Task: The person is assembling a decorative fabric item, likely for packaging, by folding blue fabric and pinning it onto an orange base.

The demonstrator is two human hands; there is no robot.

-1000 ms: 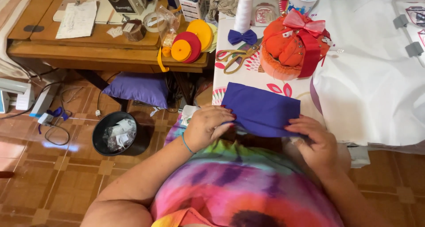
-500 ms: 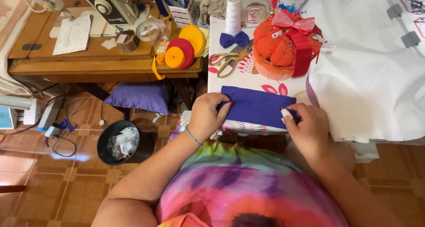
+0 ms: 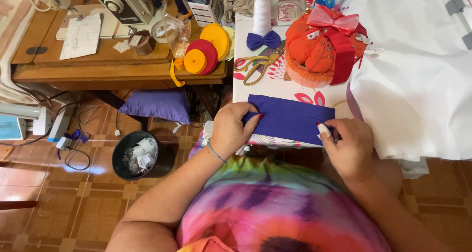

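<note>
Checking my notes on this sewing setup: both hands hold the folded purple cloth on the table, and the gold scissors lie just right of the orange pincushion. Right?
Not quite. In the head view the gold scissors lie left of the orange pincushion, not right. The left hand and right hand do hold the folded purple cloth.

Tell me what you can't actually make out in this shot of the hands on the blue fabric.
- Head view: near edge of the blue fabric, hidden under the left hand and right hand.
- Right hand's fingertips, curled under; what they pinch is unclear.
- Sewing machine, cut off by the top edge.
- Pins in the orange pincushion, too small to count.
</note>
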